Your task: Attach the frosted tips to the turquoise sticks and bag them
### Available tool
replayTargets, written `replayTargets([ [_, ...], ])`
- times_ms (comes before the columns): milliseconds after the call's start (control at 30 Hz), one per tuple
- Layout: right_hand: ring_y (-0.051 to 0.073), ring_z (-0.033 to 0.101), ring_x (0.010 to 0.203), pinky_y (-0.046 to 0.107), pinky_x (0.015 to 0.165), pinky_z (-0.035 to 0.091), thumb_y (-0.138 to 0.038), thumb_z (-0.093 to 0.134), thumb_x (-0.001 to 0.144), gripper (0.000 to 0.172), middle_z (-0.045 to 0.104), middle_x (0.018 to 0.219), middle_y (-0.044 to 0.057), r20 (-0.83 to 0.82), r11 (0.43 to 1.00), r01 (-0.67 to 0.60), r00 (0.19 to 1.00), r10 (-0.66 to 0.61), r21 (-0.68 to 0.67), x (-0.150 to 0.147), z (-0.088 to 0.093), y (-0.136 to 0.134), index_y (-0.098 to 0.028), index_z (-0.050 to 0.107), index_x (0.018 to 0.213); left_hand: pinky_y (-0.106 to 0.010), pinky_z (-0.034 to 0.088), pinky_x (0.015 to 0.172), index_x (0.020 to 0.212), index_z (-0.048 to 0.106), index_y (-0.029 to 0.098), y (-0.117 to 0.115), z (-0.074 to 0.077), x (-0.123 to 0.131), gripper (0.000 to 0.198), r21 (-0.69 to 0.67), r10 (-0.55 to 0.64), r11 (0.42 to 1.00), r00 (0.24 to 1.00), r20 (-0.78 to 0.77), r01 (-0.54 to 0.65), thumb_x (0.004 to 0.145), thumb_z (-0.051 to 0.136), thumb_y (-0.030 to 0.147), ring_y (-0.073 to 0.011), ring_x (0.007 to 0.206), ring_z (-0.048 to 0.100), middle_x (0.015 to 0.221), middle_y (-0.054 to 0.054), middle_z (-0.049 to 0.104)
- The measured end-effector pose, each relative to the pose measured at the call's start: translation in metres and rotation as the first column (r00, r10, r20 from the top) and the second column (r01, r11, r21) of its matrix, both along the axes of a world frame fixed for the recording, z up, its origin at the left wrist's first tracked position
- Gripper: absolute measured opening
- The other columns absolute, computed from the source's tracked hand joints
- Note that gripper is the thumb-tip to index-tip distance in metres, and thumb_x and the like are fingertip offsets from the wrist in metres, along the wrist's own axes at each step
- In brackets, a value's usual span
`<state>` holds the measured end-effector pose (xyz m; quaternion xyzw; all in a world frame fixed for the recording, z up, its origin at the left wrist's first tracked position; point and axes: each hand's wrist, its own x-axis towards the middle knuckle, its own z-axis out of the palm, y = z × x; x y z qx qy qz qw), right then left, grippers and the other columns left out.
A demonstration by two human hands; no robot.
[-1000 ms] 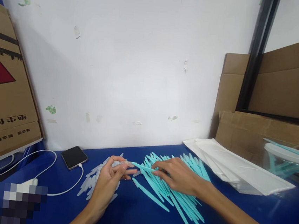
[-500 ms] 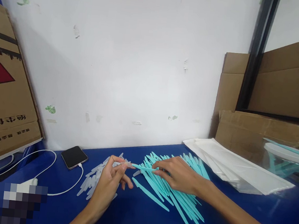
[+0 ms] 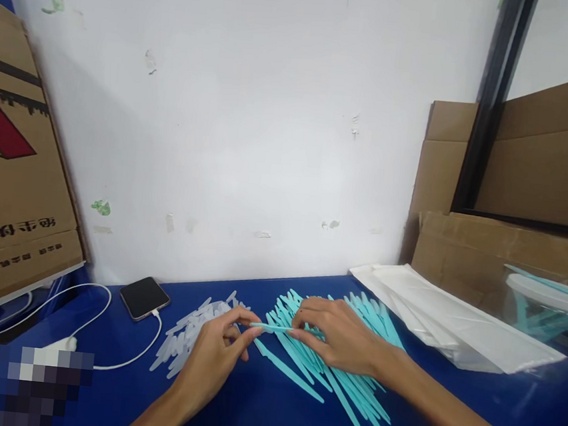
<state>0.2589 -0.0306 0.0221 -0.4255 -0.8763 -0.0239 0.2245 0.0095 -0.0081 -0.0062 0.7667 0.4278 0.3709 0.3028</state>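
A turquoise eyebrow razor (image 3: pixel 277 329) is stretched level between my two hands, over the blue tabletop. At its left end, my left hand (image 3: pixel 224 344) pinches with thumb and forefinger; a cap there, if any, is hidden by the fingers. My right hand (image 3: pixel 335 332) grips the razor's right end between thumb and fingers. Beneath and around my right hand spreads a pile of turquoise razors (image 3: pixel 357 387). One loose razor (image 3: pixel 293 374) lies in front of the pile. Left of my left hand is a heap of translucent whitish caps (image 3: pixel 178 340).
A phone (image 3: pixel 144 298) with a white cable (image 3: pixel 150 351) lies at the left. White plastic bags (image 3: pixel 435 308) are stacked at the right, near a clear tub (image 3: pixel 546 308) holding turquoise pieces. Cardboard boxes (image 3: pixel 20 181) stand on both sides, against a white wall (image 3: pixel 262 124).
My left hand has moved slightly right and closed its thumb and forefinger over the razor's left end. My right hand still holds the other end. The view has shifted slightly.
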Motion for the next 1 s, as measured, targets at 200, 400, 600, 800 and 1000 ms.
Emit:
replayTargets([
  [200,0.017,0.064,0.078,0.026,0.063,0.041,-0.041,0.049,0.099,0.030,0.071,0.093,0.004,-0.048,0.899,0.438,0.898,-0.437,0.006,0.038,0.010,0.024,-0.024,0.073,0.096,-0.042,0.053,0.090,0.130,0.059,0.023,0.002,-0.016,-0.001,0.036,0.415,0.141,0.909,0.911,-0.387,0.036,0.099,0.040,0.029,-0.0258,0.108,0.062,0.119,-0.010,0.066],
  [400,0.024,0.068,0.088,0.028,0.063,0.041,-0.033,0.054,0.093,0.022,0.074,0.095,0.008,0.163,0.632,0.770,0.637,-0.753,-0.090,0.086,0.015,0.036,-0.023,0.073,0.099,-0.057,0.047,0.096,0.117,0.070,0.013,0.016,-0.026,-0.011,0.035,0.586,0.417,0.810,0.670,-0.614,0.033,0.095,0.042,0.018,-0.0378,0.119,0.055,0.120,-0.017,0.067],
  [600,0.033,0.069,0.089,0.033,0.065,0.043,-0.013,0.062,0.079,0.020,0.072,0.094,0.021,0.298,0.508,0.858,0.505,-0.810,-0.072,0.092,0.005,0.037,-0.010,0.074,0.095,-0.053,0.047,0.097,0.115,0.071,0.010,0.014,-0.026,-0.005,0.037,0.519,0.435,0.853,0.474,-0.766,0.057,0.093,0.042,0.008,-0.0384,0.120,0.056,0.123,-0.019,0.067],
  [800,0.028,0.071,0.087,0.030,0.064,0.044,-0.016,0.061,0.083,0.015,0.073,0.096,0.017,0.358,0.602,0.797,0.577,-0.734,-0.052,0.078,0.009,0.034,-0.014,0.074,0.090,-0.049,0.049,0.092,0.109,0.073,0.018,0.014,-0.022,-0.002,0.044,0.532,0.420,0.839,0.485,-0.767,0.115,0.089,0.039,0.000,-0.0345,0.115,0.059,0.116,-0.014,0.069],
  [1000,0.032,0.072,0.087,0.031,0.064,0.044,-0.012,0.062,0.081,0.014,0.074,0.087,0.018,0.422,0.702,0.711,0.653,-0.629,-0.053,0.057,0.001,0.028,-0.012,0.075,0.087,-0.047,0.051,0.089,0.102,0.071,0.016,0.013,-0.019,-0.008,0.047,0.591,0.451,0.778,0.465,-0.762,0.214,0.073,0.045,-0.009,-0.0335,0.107,0.062,0.110,-0.016,0.070],
])
